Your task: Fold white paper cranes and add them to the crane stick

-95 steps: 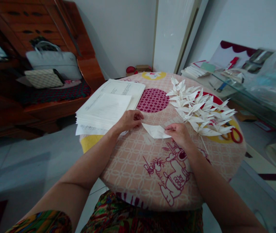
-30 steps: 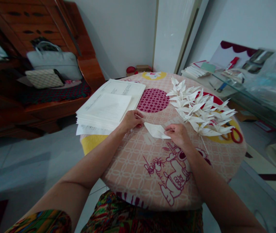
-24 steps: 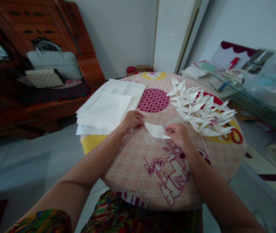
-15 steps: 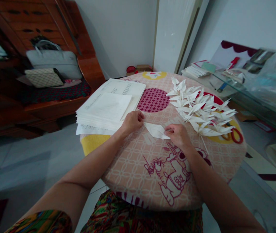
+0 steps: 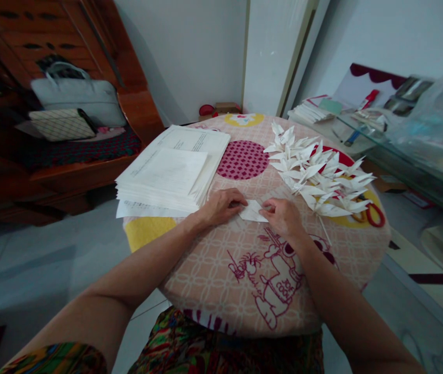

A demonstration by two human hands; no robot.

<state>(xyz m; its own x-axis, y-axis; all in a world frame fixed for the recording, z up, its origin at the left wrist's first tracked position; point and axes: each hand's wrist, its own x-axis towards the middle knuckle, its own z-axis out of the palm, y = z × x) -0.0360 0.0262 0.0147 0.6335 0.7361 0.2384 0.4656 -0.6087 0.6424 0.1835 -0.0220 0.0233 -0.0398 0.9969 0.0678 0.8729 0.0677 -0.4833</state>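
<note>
A small folded piece of white paper (image 5: 253, 211) lies low over the round table, between my two hands. My left hand (image 5: 225, 205) has its fingers closed on the paper's left end. At its right end, my right hand (image 5: 282, 216) pinches the paper between thumb and fingers. Beyond my right hand spreads a pile of folded paper cranes (image 5: 314, 174), white with pointed wings. To the left of my left hand rests a thick stack of printed sheets (image 5: 155, 176), with smaller blank white sheets (image 5: 182, 169) on top.
A patterned pink cloth (image 5: 213, 265) covers the round table. Red-handled scissors (image 5: 375, 215) lie partly under the cranes at the right edge. A glass shelf (image 5: 408, 163) with a plastic bag stands to the right. On the left, a wooden bench (image 5: 135, 104) holds a grey bag (image 5: 79, 93).
My left hand has moved right and nearer to my right hand, covering the paper's left part. Less of the paper shows. The view has shifted slightly.
</note>
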